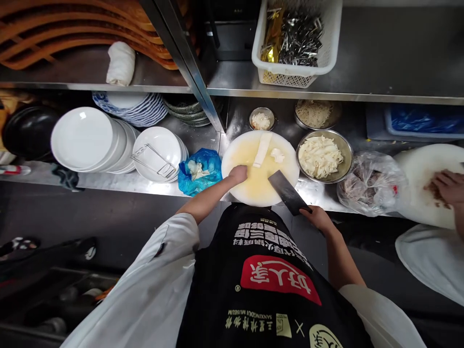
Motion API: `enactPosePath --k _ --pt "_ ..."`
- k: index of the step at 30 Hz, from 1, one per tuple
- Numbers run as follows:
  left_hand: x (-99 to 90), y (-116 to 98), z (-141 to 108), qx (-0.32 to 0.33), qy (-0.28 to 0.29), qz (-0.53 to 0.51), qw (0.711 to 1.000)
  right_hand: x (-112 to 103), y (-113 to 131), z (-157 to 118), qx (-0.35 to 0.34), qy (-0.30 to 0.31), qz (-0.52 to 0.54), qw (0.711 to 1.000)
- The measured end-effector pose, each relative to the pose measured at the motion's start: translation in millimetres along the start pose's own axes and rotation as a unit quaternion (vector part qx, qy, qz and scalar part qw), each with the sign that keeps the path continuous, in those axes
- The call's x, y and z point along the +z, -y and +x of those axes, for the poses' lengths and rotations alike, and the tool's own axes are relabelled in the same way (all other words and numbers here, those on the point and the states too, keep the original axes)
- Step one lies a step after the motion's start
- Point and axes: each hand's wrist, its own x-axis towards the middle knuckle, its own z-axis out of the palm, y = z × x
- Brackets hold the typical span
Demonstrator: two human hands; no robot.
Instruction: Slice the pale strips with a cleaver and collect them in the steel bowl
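Observation:
My right hand [316, 217] grips the handle of a cleaver [288, 191], whose dark blade reaches over the right front edge of a round white cutting board [235, 152]. At the board's left side my left hand [238, 174] is curled closed; whatever its fingers hold, if anything, is hidden. A pale, flat strip of food [263, 150] lies on the board just beyond that hand. To the strip's right sits a small pile of white pieces [277, 154]. A steel bowl [350, 157] of pale slices [321, 155] stands right of the board, apart from the cleaver.
Left of the board are a blue plastic bag [184, 182] with pale scraps and stacked white plates [81, 137]. Small bowls stand behind it. Rightward lie a clear bag [373, 181] and another board [409, 169] with a co-worker's hand [449, 186]. A shelf [380, 58] overhangs, bearing a basket [297, 75].

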Motion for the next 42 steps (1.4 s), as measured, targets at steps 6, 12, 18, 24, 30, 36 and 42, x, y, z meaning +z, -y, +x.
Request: enactPosePath --k 6,12,18,24,30,36,42 --pt "-66.0 -13.3 64.6 0.034 -0.233 -0.113 0.965 21.6 7.2 -3.5 0.010 -0.002 0.045 0.999" --pt "-49.7 -37.4 73.0 0.150 -0.059 -0.021 0.987 27.7 0.7 -3.5 0.010 -0.002 0.059 0.998" --pt "3.2 -28.4 33.5 0.180 0.011 0.111 0.977 27.0 8.3 -1.6 0.019 -0.010 0.054 0.998" --pt "28.7 4.3 -19.7 0.208 -0.013 0.100 0.973 20.6 22.6 9.7 -0.032 -0.029 -0.028 0.999" --pt "38.9 -3.3 -34.4 0.164 -0.105 0.040 0.980 19.6 36.3 20.8 -0.039 -0.053 -0.072 0.995" --pt "11.7 -41.4 18.3 0.149 -0.131 0.034 0.980 26.4 38.8 20.9 -0.010 -0.072 -0.058 0.996" --pt "-3.7 -43.0 42.1 0.157 0.000 0.109 0.982 34.9 38.5 18.8 0.000 -0.061 -0.040 0.997"
